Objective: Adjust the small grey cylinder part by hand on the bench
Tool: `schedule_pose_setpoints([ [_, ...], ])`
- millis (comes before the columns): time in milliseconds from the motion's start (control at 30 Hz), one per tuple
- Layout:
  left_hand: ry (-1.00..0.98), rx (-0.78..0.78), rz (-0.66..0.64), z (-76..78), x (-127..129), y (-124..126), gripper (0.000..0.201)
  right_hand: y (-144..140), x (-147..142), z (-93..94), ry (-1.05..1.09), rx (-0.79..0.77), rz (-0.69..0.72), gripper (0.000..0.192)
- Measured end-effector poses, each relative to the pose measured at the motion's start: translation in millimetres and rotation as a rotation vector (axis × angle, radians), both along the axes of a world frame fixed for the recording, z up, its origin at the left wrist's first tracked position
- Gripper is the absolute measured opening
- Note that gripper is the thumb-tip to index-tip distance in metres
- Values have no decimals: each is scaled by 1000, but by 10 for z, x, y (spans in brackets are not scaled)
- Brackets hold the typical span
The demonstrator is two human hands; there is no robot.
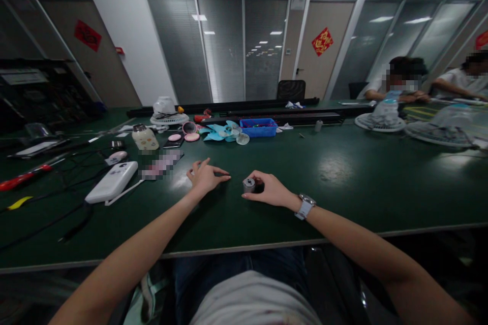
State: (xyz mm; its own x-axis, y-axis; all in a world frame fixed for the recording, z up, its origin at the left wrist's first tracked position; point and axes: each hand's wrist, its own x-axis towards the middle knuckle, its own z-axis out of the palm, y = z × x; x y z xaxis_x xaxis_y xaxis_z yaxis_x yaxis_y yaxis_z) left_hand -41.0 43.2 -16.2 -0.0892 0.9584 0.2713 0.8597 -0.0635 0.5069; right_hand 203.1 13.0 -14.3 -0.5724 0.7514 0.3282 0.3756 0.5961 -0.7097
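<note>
My right hand (265, 189), with a watch (306, 206) on its wrist, has its thumb and fingers around a small motor (249, 186), a silvery metal cylinder standing upright on or just over the green table (290, 162). Dark marks show on the motor's top face. To the left, my left hand (208, 176) hovers close to the tabletop, fingers apart and holding nothing. A gap separates its fingertips from the motor.
Behind my hands lie light-blue fan blades (221, 132) and a blue bin (258, 128) of small parts. A bottle (145, 138), white power bank (112, 182) and cables are at left. Fan assemblies (381, 117) stand at right; two people (394, 84) sit beyond. Another metal cylinder (318, 126) stands farther back.
</note>
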Motion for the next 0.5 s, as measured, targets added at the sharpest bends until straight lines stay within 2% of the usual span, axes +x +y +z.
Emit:
schedule_pose_setpoints([
  [133,-76,59,-19,-7,40,-8,21,10,-3,-14,3,2,3,38],
  [367,-240,231,-428,93,316,-171,11,10,-4,-12,0,22,2,37],
  [500,-303,251,-557,53,446,-259,7,21,-4,-21,-10,39,-14,35],
])
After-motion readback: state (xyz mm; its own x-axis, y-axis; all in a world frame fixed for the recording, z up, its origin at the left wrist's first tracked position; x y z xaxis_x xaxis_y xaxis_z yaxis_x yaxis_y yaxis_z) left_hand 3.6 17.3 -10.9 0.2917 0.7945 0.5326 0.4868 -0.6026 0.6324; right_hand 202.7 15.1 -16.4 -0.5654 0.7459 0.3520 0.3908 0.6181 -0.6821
